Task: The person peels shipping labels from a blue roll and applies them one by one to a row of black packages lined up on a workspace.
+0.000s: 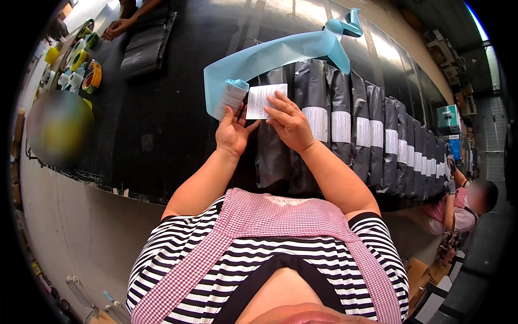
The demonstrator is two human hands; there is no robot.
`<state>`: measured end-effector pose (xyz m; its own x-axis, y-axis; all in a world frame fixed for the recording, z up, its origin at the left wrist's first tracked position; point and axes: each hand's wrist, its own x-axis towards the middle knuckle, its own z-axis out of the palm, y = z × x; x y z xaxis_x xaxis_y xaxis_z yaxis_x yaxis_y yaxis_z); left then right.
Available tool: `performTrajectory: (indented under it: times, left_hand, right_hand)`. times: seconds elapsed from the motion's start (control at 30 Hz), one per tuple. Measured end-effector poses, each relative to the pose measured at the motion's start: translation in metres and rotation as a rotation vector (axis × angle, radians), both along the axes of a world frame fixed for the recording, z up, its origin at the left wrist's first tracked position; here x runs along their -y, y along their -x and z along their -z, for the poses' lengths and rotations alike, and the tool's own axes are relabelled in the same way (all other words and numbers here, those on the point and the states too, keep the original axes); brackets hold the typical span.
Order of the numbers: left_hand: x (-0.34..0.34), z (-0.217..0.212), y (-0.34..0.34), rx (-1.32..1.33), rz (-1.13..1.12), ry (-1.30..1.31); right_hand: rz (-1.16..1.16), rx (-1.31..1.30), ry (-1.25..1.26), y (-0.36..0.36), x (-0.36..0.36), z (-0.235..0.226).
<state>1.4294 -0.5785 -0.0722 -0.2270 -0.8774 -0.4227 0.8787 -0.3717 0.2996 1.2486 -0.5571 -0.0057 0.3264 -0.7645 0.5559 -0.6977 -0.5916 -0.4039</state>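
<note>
Above the near edge of a black table, my left hand (pixel 233 134) is closed around a roll of white printed labels (pixel 232 101) on light blue backing. My right hand (pixel 290 120) pinches a square white label (pixel 261 100) with small print, right beside the roll. From the roll, a long light blue backing strip (pixel 270 53) loops away and trails to the right, twisting at its far end. Below my hands lies a dark grey plastic-wrapped package (pixel 274 154) with no label visible on it. Several similar packages (pixel 312 86) are lined up to its right, each bearing a white label.
Flat black bags (pixel 144 51) lie at the far left, near another person's hand (pixel 117 28). Rolls of tape (pixel 93 76) stand along the left edge of the table. At the far right, another person (pixel 458 208) works by the end of the package row, near stacked boxes (pixel 449 116).
</note>
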Motion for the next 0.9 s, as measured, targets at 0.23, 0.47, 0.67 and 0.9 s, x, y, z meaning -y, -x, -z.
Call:
performTrajectory:
  times: [0.23,0.47,0.67,0.9]
  left_hand:
    - [0.016,-0.010,-0.009,0.021,-0.067,0.079]
    - [0.114,0.002,0.031,0.221,0.101,0.047]
    - [0.167,0.009,0.000,0.199,-0.053,0.141]
    - [0.109,-0.021,-0.021,0.125,-0.020,0.271]
  right_hand:
    - [0.130,0.490,-0.041,0.021,0.000,-0.001]
    - [0.119,0.569,-0.085,0.025,0.005,-0.001]
    - [0.128,0.524,-0.091,0.041,-0.001,0.001]
    - [-0.013,0.252,-0.052,0.039,-0.002,0.007]
